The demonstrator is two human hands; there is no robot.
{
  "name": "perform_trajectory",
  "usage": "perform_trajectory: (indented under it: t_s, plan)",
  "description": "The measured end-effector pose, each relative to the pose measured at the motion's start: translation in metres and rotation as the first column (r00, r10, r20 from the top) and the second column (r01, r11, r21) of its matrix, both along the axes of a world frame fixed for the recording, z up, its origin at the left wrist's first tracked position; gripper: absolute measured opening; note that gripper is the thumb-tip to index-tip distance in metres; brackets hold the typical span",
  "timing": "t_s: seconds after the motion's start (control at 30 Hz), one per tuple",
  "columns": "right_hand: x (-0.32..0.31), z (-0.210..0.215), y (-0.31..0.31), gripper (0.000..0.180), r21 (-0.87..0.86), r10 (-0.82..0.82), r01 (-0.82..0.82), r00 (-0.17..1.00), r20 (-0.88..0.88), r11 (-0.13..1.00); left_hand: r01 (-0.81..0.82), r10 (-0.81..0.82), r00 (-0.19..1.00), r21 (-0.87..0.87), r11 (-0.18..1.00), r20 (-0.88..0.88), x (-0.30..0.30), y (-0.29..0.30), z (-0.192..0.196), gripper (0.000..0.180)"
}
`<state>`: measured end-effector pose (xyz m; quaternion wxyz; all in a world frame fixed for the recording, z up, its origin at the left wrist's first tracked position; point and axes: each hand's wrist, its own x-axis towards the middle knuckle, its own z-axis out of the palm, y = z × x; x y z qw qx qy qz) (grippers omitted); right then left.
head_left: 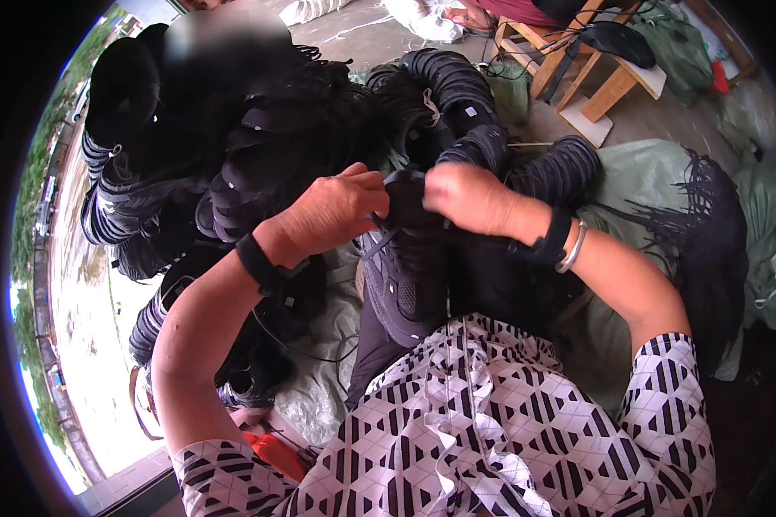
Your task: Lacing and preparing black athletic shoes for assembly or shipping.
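Observation:
A black shoe upper (397,280) lies across my lap, its rounded end toward my body. My left hand (343,209) is closed in a pinch at the left side of the shoe's opening. A dark shoelace (378,245) runs from under those fingers toward the eyelets. Over the other side of the opening is my right hand (470,200), curled closed and slightly blurred. What its fingers hold is hidden. The dark tongue and collar of the shoe (404,196) show between the two hands.
Stacks of nested black shoe uppers (276,146) heap up ahead and left, with more stacks (556,171) ahead right. A bundle of black laces (707,233) hangs over a pale green sack (638,177). A wooden stool (608,90) stands far right. Something orange (276,455) lies by my left elbow.

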<state>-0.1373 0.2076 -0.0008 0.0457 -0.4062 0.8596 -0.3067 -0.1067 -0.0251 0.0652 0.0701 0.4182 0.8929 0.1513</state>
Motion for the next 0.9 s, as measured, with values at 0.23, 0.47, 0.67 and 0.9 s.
perform_trajectory:
  t_s: [0.23,0.47,0.67,0.9]
  plan:
    - [-0.097,0.103,0.06,0.019,-0.873,0.152,0.481,0.86,0.487,0.08,-0.02,0.022,0.999,0.061,0.998,-0.027,0.008,-0.007,-0.012,0.024]
    - [0.0,0.022,-0.026,0.015,-0.255,0.091,-0.119,0.988,-0.121,0.96,-0.147,0.152,0.988,0.251,0.957,0.0,0.014,-0.013,-0.025,0.026]
    - [0.011,0.001,-0.049,0.006,-0.069,0.11,-0.122,0.981,-0.16,0.99,-0.174,0.205,0.977,0.328,0.928,-0.062,0.021,-0.021,-0.038,0.03]
    - [-0.06,0.007,0.02,0.009,-0.65,-0.409,0.617,0.785,0.465,0.444,-0.2,0.227,0.973,0.328,0.923,-0.045,0.024,-0.013,-0.034,0.033]
